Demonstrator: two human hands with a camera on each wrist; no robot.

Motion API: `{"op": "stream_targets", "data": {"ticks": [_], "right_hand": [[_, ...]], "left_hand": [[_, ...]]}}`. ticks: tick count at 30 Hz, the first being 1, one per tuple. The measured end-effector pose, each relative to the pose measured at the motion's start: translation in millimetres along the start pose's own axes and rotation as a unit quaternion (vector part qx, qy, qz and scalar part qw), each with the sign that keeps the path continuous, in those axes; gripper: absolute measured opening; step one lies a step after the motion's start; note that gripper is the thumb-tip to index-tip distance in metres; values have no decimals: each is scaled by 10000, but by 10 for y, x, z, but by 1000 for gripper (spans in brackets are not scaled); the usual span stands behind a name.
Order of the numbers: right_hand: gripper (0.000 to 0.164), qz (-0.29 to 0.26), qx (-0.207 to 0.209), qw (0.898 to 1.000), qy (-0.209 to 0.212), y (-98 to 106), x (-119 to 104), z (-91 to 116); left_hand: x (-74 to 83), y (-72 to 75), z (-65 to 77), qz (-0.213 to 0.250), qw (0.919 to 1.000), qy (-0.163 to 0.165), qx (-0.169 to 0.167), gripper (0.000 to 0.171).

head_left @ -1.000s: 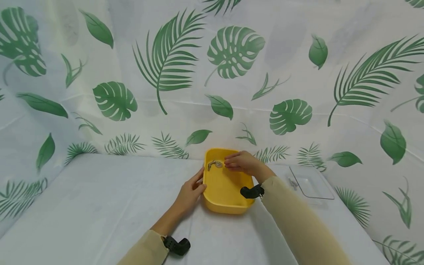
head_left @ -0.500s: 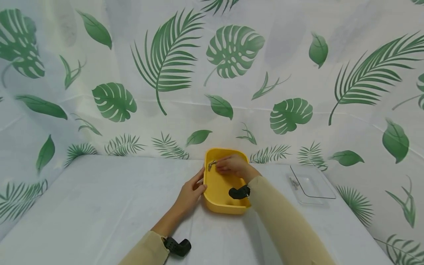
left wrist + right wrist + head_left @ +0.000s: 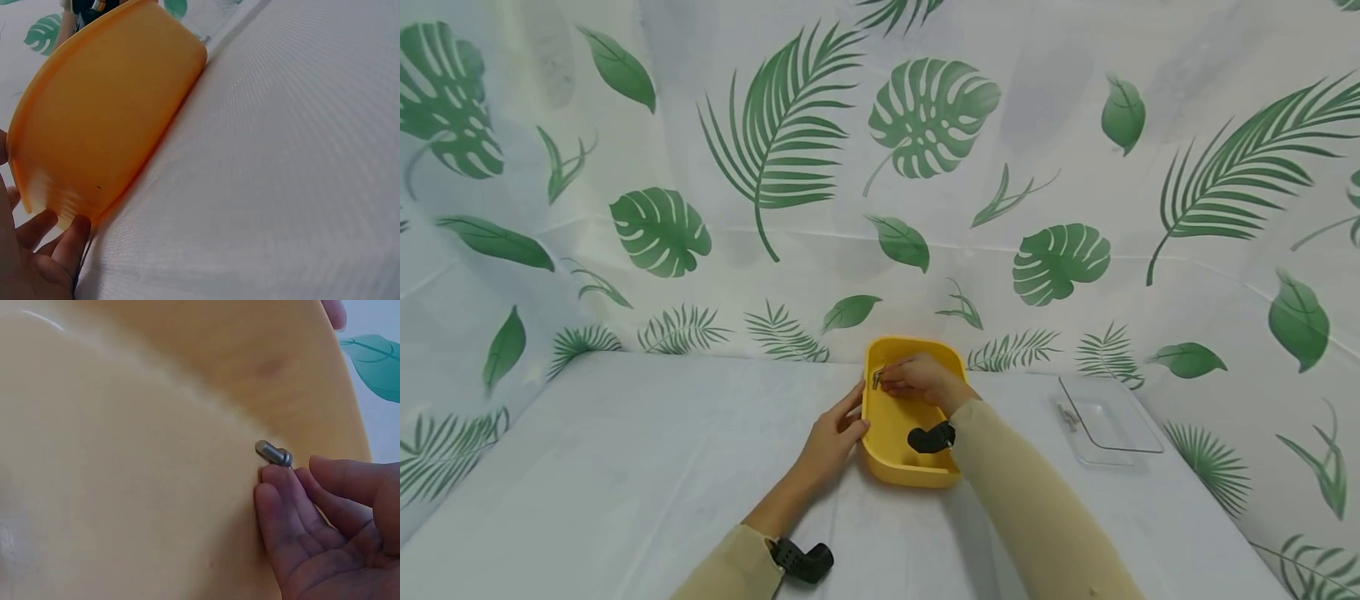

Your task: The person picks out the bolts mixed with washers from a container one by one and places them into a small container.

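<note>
A yellow plastic tray (image 3: 901, 429) stands on the table. My left hand (image 3: 833, 429) rests against its left side; in the left wrist view its fingers (image 3: 76, 234) touch the outer wall. My right hand (image 3: 921, 379) reaches inside, near the far left corner. There, small metal bolts (image 3: 877, 379) lie on the tray floor. In the right wrist view a bolt (image 3: 270, 451) sits right at the fingertips of my right hand (image 3: 319, 528), with a round-edged metal piece behind it. The thumb stands apart from the bolt. What lies under the palm is hidden.
To the right stands a shallow clear plastic box (image 3: 1097, 417) with a clear lid (image 3: 1138, 429) tilted over it. Small metal parts (image 3: 1067, 417) show at its left side. A leaf-print cloth backdrop (image 3: 955, 192) rises behind the white-covered table (image 3: 662, 475).
My right hand has moved left inside the tray, covering the round metal piece and reaching the bolts. The left hand stays in place at the tray's side.
</note>
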State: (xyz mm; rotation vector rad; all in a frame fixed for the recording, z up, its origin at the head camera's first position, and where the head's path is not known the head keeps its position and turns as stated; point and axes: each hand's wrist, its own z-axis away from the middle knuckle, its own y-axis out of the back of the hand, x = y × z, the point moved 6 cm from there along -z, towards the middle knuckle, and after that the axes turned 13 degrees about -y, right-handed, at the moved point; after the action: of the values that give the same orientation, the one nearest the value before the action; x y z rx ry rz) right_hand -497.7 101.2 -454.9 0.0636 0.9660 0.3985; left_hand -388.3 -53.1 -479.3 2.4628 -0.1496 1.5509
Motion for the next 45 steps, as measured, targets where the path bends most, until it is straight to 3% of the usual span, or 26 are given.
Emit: {"op": "stream_targets", "data": {"ticks": [21,45], "right_hand": [[27,-1189,-24,9920,-429,-67,81,9],[28,-1200,-89,9917,-460,-143,79,6]], "left_hand": [[12,-11,-15,-7,10000,-69,52,65],[-8,-11,-19,2,10000,-51,47,65]]}}
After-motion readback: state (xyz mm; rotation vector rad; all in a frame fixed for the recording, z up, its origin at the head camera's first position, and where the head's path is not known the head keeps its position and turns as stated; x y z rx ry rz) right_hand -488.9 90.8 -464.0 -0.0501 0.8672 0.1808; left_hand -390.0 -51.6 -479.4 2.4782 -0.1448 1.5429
